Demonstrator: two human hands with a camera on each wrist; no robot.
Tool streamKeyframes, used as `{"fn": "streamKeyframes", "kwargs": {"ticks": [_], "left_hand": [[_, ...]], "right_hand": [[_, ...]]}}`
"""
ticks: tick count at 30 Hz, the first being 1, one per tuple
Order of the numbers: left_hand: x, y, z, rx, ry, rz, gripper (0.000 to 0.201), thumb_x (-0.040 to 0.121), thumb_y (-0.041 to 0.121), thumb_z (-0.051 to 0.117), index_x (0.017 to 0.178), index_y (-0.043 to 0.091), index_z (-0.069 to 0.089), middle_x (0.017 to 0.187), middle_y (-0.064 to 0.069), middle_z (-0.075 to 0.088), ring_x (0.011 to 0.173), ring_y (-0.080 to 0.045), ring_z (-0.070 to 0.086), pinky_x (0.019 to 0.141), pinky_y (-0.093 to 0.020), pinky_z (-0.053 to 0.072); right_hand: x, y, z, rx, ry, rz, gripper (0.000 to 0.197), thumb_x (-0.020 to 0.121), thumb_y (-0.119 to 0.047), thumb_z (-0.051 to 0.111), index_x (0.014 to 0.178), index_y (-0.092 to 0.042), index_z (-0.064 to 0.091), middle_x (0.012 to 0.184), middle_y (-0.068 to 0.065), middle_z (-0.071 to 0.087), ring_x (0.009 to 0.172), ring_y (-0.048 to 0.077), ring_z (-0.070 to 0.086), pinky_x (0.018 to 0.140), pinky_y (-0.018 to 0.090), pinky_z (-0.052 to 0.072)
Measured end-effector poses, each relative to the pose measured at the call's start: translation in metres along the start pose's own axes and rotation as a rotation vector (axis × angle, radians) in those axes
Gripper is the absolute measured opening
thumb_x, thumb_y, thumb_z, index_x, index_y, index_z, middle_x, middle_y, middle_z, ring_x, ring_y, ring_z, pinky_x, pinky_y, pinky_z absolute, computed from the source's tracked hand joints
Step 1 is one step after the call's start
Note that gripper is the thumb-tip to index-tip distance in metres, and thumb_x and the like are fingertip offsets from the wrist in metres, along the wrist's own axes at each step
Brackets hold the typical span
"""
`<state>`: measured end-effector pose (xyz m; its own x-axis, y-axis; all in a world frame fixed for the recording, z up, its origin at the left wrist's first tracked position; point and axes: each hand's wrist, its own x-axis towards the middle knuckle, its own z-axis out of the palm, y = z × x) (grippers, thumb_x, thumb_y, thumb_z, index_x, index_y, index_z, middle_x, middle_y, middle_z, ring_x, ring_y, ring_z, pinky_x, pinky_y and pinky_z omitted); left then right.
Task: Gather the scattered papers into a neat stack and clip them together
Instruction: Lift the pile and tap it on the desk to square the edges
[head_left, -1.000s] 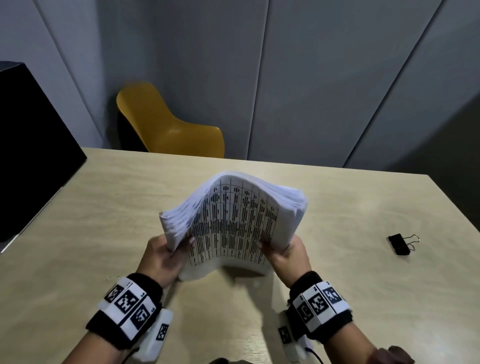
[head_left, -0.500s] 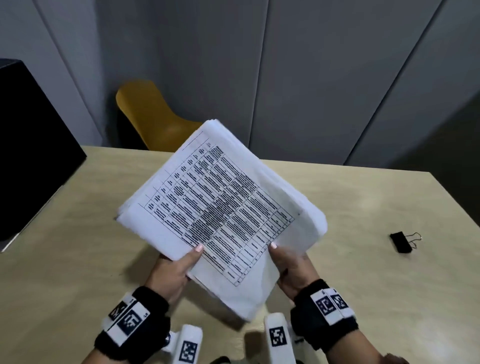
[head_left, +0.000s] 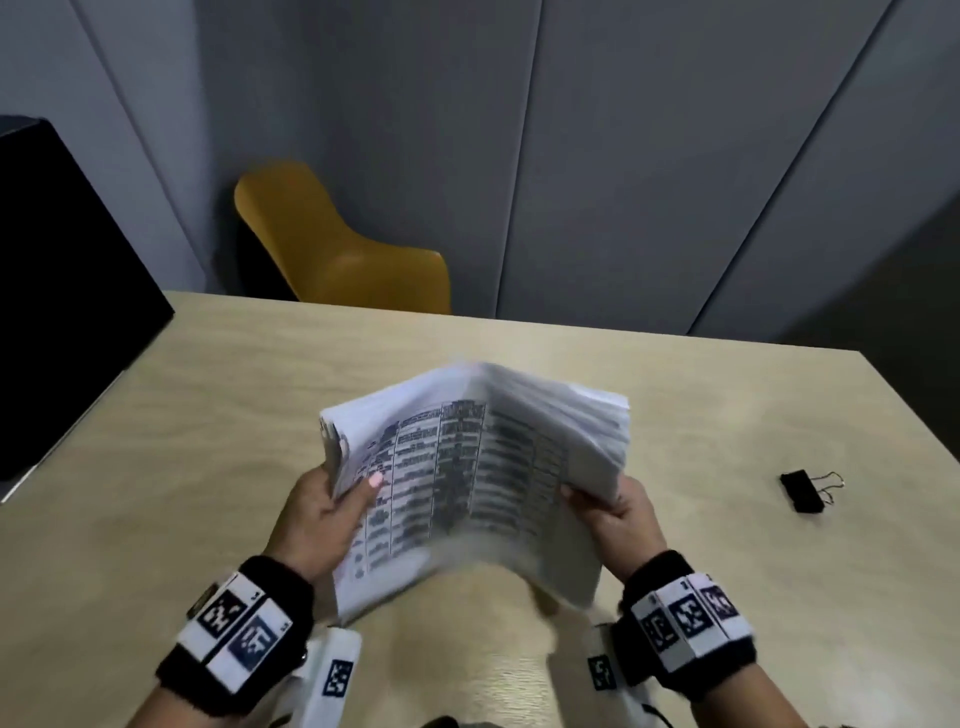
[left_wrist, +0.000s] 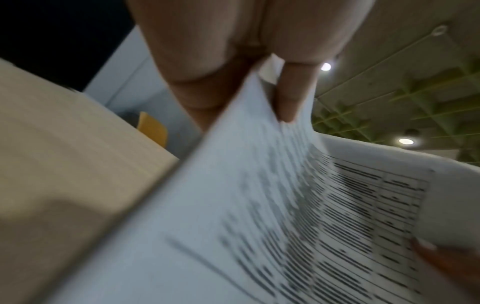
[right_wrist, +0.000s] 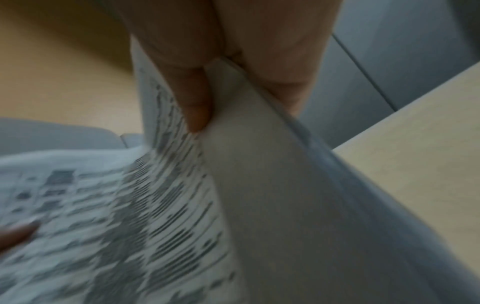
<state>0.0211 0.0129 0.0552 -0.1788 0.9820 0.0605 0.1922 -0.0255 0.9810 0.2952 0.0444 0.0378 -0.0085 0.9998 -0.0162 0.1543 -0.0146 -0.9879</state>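
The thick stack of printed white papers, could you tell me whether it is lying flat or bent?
Bent. The thick stack of printed white papers arches upward, held at its sides by the left hand and right hand.

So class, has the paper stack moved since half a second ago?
Yes. The paper stack has dropped from level with the yellow chair to low over the table, now bowed.

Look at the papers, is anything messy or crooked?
Yes. The paper stack is bowed upward between the left hand and right hand, with its far edges fanned out unevenly. The binder clip lies unused.
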Motion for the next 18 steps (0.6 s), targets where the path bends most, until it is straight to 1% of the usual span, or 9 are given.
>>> {"fn": "streamKeyframes", "kwargs": {"ticks": [3, 4, 6, 8, 10, 13, 15, 17, 18], "left_hand": [[0.002, 0.017, 0.006, -0.03, 0.032, 0.077, 0.018, 0.084, 0.013, 0.062, 0.097, 0.024, 0.065, 0.083, 0.031, 0.07, 0.086, 0.009, 0.065, 0.076, -0.009, 0.05], [0.002, 0.02, 0.007, -0.002, 0.046, 0.106, 0.019, 0.081, 0.015, 0.064, 0.099, 0.02, 0.065, 0.082, 0.033, 0.069, 0.085, 0.011, 0.065, 0.076, -0.006, 0.048], [0.003, 0.021, 0.005, 0.022, 0.099, 0.115, 0.022, 0.078, 0.004, 0.07, 0.098, 0.013, 0.064, 0.072, 0.034, 0.068, 0.077, 0.014, 0.064, 0.067, -0.002, 0.046], [0.001, 0.018, 0.001, -0.041, 0.147, 0.096, 0.029, 0.074, -0.006, 0.07, 0.1, 0.006, 0.064, 0.075, 0.018, 0.073, 0.078, 0.004, 0.068, 0.065, -0.006, 0.05], [-0.004, 0.018, 0.0, -0.131, 0.189, 0.028, 0.032, 0.075, -0.008, 0.067, 0.103, 0.005, 0.064, 0.079, 0.008, 0.074, 0.077, -0.003, 0.07, 0.067, -0.013, 0.055], [-0.004, 0.02, 0.007, -0.18, 0.234, -0.025, 0.025, 0.08, -0.011, 0.06, 0.099, 0.005, 0.062, 0.061, 0.021, 0.069, 0.061, 0.007, 0.065, 0.056, -0.008, 0.051], [-0.001, 0.024, 0.011, -0.17, 0.261, 0.003, 0.027, 0.08, -0.01, 0.061, 0.103, 0.004, 0.061, 0.06, 0.027, 0.067, 0.061, 0.011, 0.064, 0.057, -0.006, 0.049], [0.003, 0.028, 0.011, -0.156, 0.28, 0.041, 0.029, 0.077, -0.009, 0.065, 0.102, 0.006, 0.062, 0.064, 0.024, 0.069, 0.065, 0.013, 0.063, 0.061, -0.005, 0.049], [0.003, 0.029, 0.01, -0.151, 0.298, 0.062, 0.031, 0.075, -0.008, 0.068, 0.101, 0.008, 0.061, 0.07, 0.019, 0.07, 0.066, 0.014, 0.062, 0.061, -0.004, 0.048]], "right_hand": [[-0.003, -0.009, 0.011, 0.073, 0.11, -0.1, 0.01, 0.072, -0.036, 0.067, 0.077, -0.044, 0.07, 0.075, -0.024, 0.071, 0.074, 0.001, 0.062, 0.074, 0.035, 0.053], [-0.003, -0.011, 0.012, 0.079, 0.126, -0.133, 0.013, 0.073, -0.031, 0.068, 0.081, -0.041, 0.071, 0.078, -0.021, 0.072, 0.076, 0.0, 0.064, 0.075, 0.033, 0.054], [-0.006, -0.012, 0.013, 0.092, 0.15, -0.159, 0.027, 0.071, -0.011, 0.074, 0.092, -0.029, 0.068, 0.088, -0.009, 0.072, 0.083, 0.003, 0.066, 0.078, 0.026, 0.054], [-0.008, -0.012, 0.011, 0.135, 0.175, -0.164, 0.046, 0.069, 0.002, 0.076, 0.103, -0.024, 0.059, 0.097, -0.003, 0.07, 0.09, 0.008, 0.066, 0.08, 0.022, 0.054], [-0.009, -0.009, 0.01, 0.129, 0.206, -0.159, 0.047, 0.067, 0.001, 0.075, 0.101, -0.026, 0.058, 0.092, -0.009, 0.072, 0.09, 0.006, 0.066, 0.082, 0.023, 0.054], [-0.006, -0.009, 0.014, 0.124, 0.205, -0.15, 0.038, 0.077, 0.01, 0.065, 0.091, -0.025, 0.063, 0.083, -0.021, 0.073, 0.082, -0.003, 0.066, 0.08, 0.027, 0.053], [-0.005, -0.016, 0.017, 0.155, 0.217, -0.155, 0.036, 0.08, 0.012, 0.06, 0.088, -0.023, 0.063, 0.078, -0.021, 0.072, 0.077, -0.004, 0.065, 0.075, 0.022, 0.054], [-0.005, -0.022, 0.018, 0.182, 0.233, -0.177, 0.031, 0.077, 0.005, 0.066, 0.091, -0.023, 0.062, 0.081, -0.019, 0.073, 0.079, -0.003, 0.065, 0.075, 0.018, 0.054], [-0.006, -0.026, 0.018, 0.178, 0.231, -0.176, 0.03, 0.074, -0.005, 0.069, 0.095, -0.025, 0.061, 0.085, -0.016, 0.073, 0.083, -0.001, 0.065, 0.079, 0.02, 0.053]]}}
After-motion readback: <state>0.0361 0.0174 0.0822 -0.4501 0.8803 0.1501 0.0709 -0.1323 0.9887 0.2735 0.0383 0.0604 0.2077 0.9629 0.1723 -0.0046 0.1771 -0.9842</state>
